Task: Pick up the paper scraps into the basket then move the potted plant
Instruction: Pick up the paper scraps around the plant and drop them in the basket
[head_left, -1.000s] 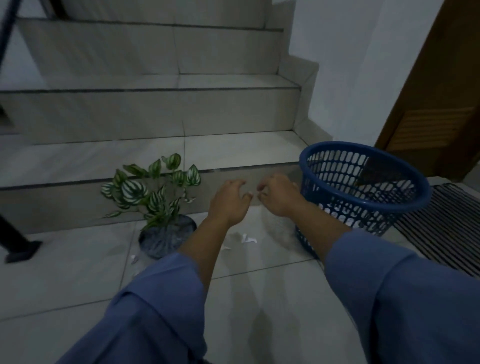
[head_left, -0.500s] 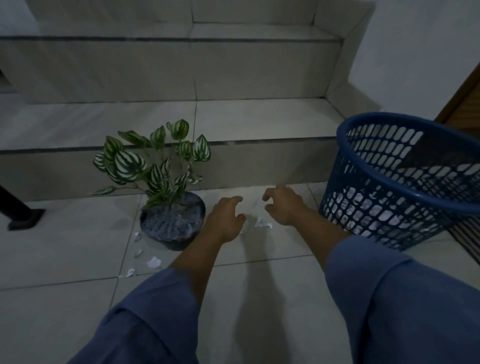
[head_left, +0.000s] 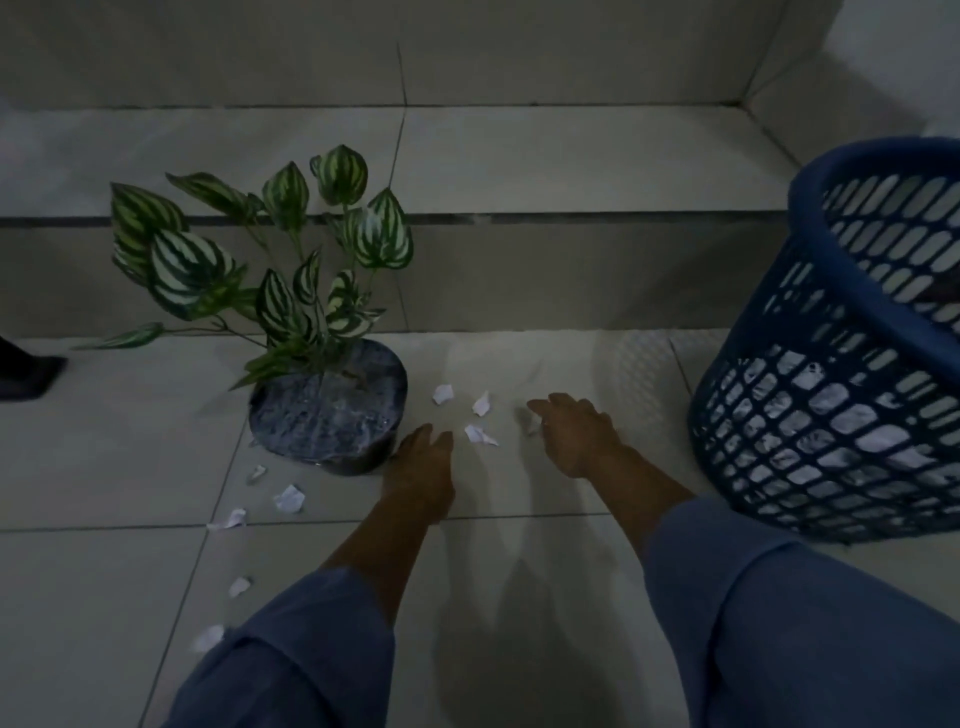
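— Right, where are you with the scraps?

— Both palms are low over the floor tile (head_left: 519, 530), just in front of the bottom stair. My left hand (head_left: 422, 467) sits beside the potted plant (head_left: 327, 410), fingers loosely spread and holding nothing, with one paper scrap (head_left: 479, 434) just off its fingertips. My right hand (head_left: 577, 435) is curled near another small piece (head_left: 533, 425); I cannot tell whether the thumb and finger have pinched it or only touch it.

— How would you do this pickup well?

— Thin paper lies flat on smooth tile, so I'd press a fingertip on an edge and slide it up against the thumb rather than grab from above. I'd gather the near three, including the two farther ones (head_left: 442, 393) and (head_left: 482, 403), into one palm, then carry them across to the blue basket (head_left: 852, 415) on my right, which stands close by. That should save trips. More scraps (head_left: 289, 499) trail off to the left of the pot, so the plant waits until those are cleared.

— Anything you can't see?

— The light is dim. The basket is cut off at the frame's right edge, and pale shapes behind its mesh could be paper or just floor showing through. My left sleeve (head_left: 291, 670) may cover further bits.
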